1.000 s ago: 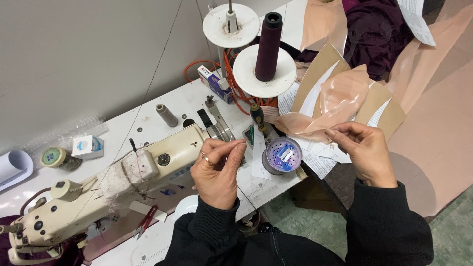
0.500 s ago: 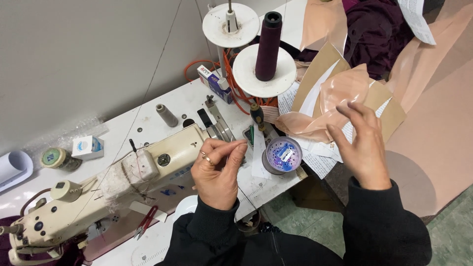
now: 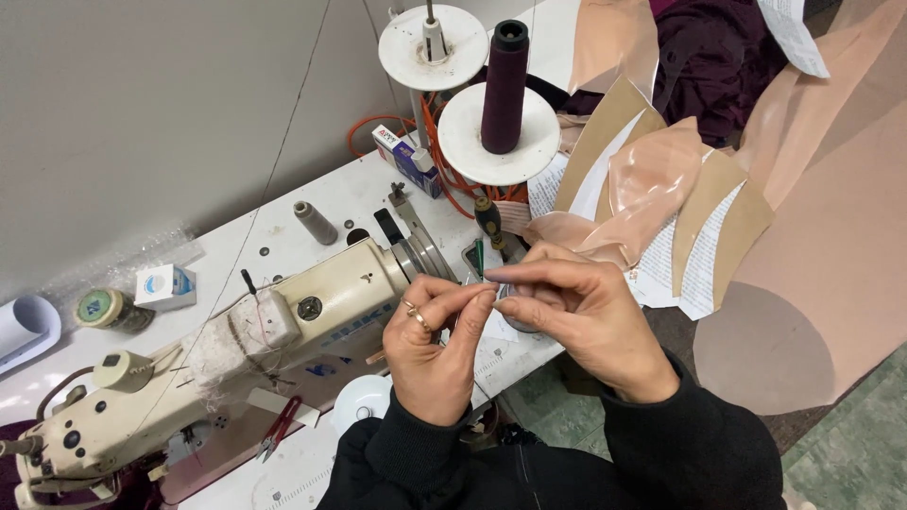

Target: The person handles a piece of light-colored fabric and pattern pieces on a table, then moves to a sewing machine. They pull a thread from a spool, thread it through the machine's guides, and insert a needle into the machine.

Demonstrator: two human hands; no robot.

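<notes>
1. Thread [image 3: 477, 283], thin and barely visible, is sitting between both sets of fingertips, just right of the sewing machine [image 3: 217, 368], above the near edge of the table [image 3: 312, 203].
2. Left hand [image 3: 433, 345], wearing a ring, is pinching the thread between thumb and forefinger, other fingers curled.
3. Right hand [image 3: 576, 316] is meeting it, fingertips pressed together at the same spot; the two hands are touching there.
4. Open room: a gap is showing between the hands and the maroon thread cone [image 3: 504, 87] farther off on its white disc; the machine's wheel end is crowding the left hand's far side.
5. Right of the hands, peach fabric [image 3: 652, 179] and tan paper patterns [image 3: 742, 222] are overhanging the table edge.
6. Far left, a small white box [image 3: 163, 286] and a tape roll [image 3: 102, 308] are lying near the grey wall [image 3: 142, 104].
7. Red-handled snips [image 3: 279, 430] are lying near, below the machine.
</notes>
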